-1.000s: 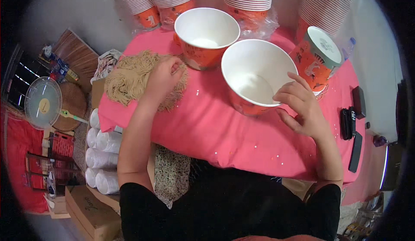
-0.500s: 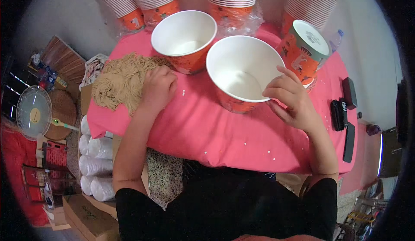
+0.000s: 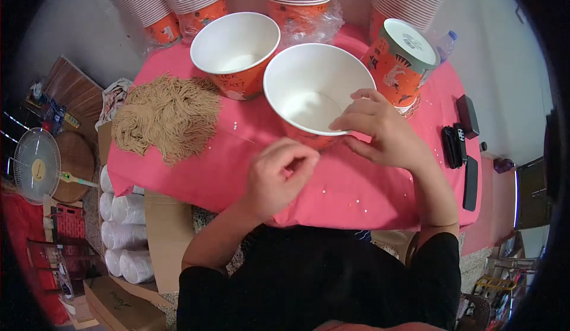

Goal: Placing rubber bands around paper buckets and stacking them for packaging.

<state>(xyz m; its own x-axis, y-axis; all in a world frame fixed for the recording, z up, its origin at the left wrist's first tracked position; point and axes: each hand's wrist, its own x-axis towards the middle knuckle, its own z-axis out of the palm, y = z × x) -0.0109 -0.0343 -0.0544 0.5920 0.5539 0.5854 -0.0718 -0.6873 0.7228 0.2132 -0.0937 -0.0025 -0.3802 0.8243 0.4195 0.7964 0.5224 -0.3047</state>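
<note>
Left hand (image 3: 274,176): loosely curled; contents not discernible.
Right hand (image 3: 385,132): half-open at rim of bucket (image 3: 312,87); grip unclear.
Tan strands (image 3: 169,117): left of hands.

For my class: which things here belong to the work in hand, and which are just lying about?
Work in hand:
nearer open bucket, with the right hand at its rim
left hand, in front of that bucket
probably the farther open bucket and tan strand pile, close by

Lying about, apparently:
flat black bar
blue-capped bottle
round fan
cardboard box, lower left
</note>
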